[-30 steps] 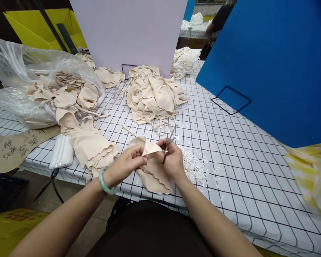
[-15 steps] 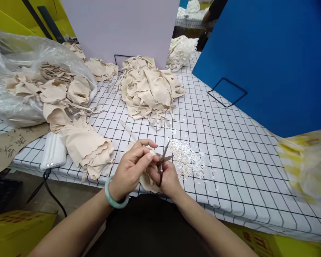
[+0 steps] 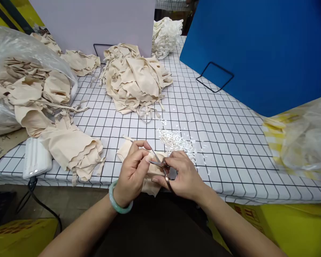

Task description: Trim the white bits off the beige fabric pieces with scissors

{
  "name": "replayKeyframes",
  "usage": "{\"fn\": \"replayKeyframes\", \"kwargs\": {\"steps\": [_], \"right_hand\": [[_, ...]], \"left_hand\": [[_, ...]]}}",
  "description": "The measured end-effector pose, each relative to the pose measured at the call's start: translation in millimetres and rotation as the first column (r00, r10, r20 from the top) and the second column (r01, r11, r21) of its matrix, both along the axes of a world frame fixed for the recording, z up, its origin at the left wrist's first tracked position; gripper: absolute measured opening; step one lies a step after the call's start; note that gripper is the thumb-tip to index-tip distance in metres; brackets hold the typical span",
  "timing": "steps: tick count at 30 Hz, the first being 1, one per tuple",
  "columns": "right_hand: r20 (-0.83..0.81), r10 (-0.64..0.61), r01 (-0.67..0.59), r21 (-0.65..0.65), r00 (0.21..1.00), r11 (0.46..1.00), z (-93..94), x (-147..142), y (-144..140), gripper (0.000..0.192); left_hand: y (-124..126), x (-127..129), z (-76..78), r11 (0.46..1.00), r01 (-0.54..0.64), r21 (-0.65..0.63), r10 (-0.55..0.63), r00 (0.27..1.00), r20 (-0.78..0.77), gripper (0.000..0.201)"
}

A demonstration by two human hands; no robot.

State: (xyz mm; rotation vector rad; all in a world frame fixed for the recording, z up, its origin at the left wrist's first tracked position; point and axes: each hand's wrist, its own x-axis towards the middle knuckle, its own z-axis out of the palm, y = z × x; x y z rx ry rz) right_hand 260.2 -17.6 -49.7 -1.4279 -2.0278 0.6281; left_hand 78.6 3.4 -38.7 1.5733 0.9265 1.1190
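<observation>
Both hands work one limp, featherlight beige fabric piece point(image 3: 127, 151): left hand point(image 3: 132, 171) pinches its edge, right hand point(image 3: 186, 175) grips small scissors point(image 3: 160, 165).

Open gridded worktop point(image 3: 230, 142) lies right of the hands up to the blue board point(image 3: 256, 46), while fabric piles point(image 3: 133, 76), a plastic bag point(image 3: 21, 78) and scattered trimmings point(image 3: 179, 141) crowd the left and centre.

Beige fabric piece point(image 3: 128, 151): small, soft, scalloped edge, lying crumpled at the desk's point(image 3: 230, 142) near edge, partly lifted. Metal scissors point(image 3: 160, 167): small, blades parted at the fabric's edge, pointing up-left.
</observation>
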Motion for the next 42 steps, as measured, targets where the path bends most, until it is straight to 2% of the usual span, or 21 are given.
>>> {"fn": "replayKeyframes", "kwargs": {"steps": [6, 15, 22, 27, 30, 33, 35, 39, 41, 42], "right_hand": [[-0.016, -0.018, 0.018, -0.036, 1.000, 0.999, 0.5, -0.1, 1.4, 0.054], [-0.071, -0.010, 0.011, 0.004, 0.997, 1.000, 0.4, -2.4, 1.8, 0.055], [-0.033, -0.034, 0.033, -0.036, 0.999, 0.999, -3.3, -1.8, 1.3, 0.058], [-0.014, -0.098, 0.097, -0.024, 0.995, 0.995, -8.9, 3.1, -2.6, 0.061], [-0.005, -0.156, 0.156, -0.061, 0.988, 0.986, -14.9, 8.4, -8.3, 0.060], [-0.015, -0.234, 0.231, -0.118, 0.972, 0.966, -21.6, 13.5, -14.1, 0.060], [-0.070, -0.277, 0.258, -0.207, 0.958, 0.944, -24.9, 18.2, -15.1, 0.059], [-0.265, -0.457, 0.298, -0.474, 0.849, 0.828, -23.5, 40.9, -8.8, 0.047], [-0.283, -0.527, 0.353, -0.486, 0.802, 0.799, -19.3, 57.7, -5.2, 0.045], [-0.278, -0.535, 0.380, -0.456, 0.798, 0.804, -17.3, 65.2, -4.3, 0.046]], "left_hand": [[-1.9, -0.4, 0.2, 0.998, 0.033, 0.044, -0.030, 0.998, -0.058, 0.028], [-3.1, 0.4, -1.4, 0.995, 0.062, 0.073, -0.059, 0.997, -0.044, 0.023], [-1.6, 1.5, -3.0, 0.993, 0.070, 0.098, -0.062, 0.995, -0.078, 0.022], [-0.7, 5.8, -0.6, 0.992, 0.087, 0.096, -0.075, 0.990, -0.118, 0.024], [2.2, 12.0, -0.7, 0.988, 0.122, 0.099, -0.107, 0.983, -0.147, 0.027], [8.3, 21.8, -5.0, 0.982, 0.169, 0.085, -0.156, 0.978, -0.140, 0.029], [12.4, 29.7, -9.8, 0.980, 0.191, 0.058, -0.182, 0.975, -0.124, 0.029], [14.1, 36.8, -13.7, 0.982, 0.186, -0.005, -0.186, 0.976, -0.114, 0.026], [11.8, 28.4, -8.7, 0.971, 0.236, -0.047, -0.241, 0.960, -0.142, 0.026], [10.7, 20.6, -4.7, 0.950, 0.303, -0.078, -0.312, 0.935, -0.168, 0.026]]}}
